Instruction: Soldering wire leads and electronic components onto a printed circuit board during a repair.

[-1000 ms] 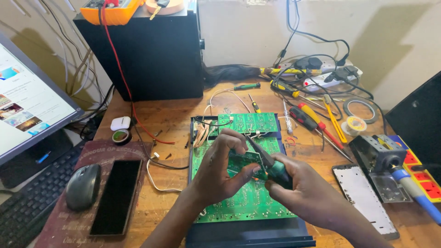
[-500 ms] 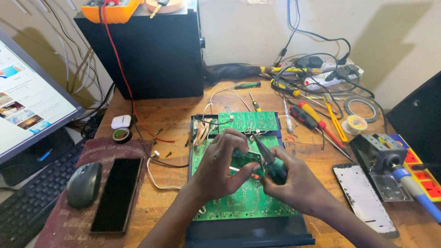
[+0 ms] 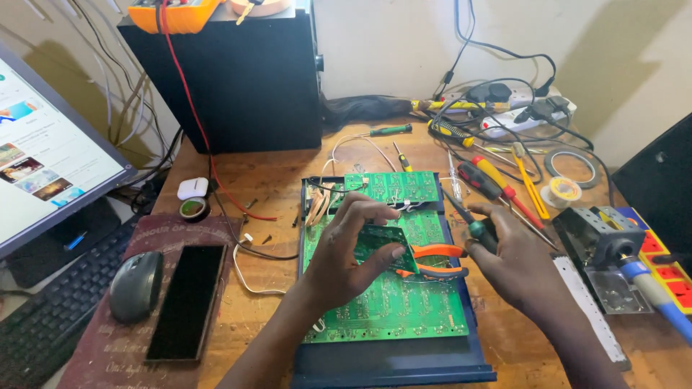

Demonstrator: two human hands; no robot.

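Head view: a small green circuit board [image 3: 380, 241] is pinched and held tilted by the left hand [image 3: 353, 252], just above the large green board [image 3: 389, 302] seated in a blue chassis [image 3: 393, 367]. A dark-handled screwdriver [image 3: 472, 223] is gripped in the closed right hand [image 3: 515, 263]. Orange-handled pliers [image 3: 432, 261] are seen lying on the large board between both hands.

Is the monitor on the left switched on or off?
On. The monitor shows a bright page with small picture thumbnails, while the phone lying on the mat beside the mouse has a dark screen.
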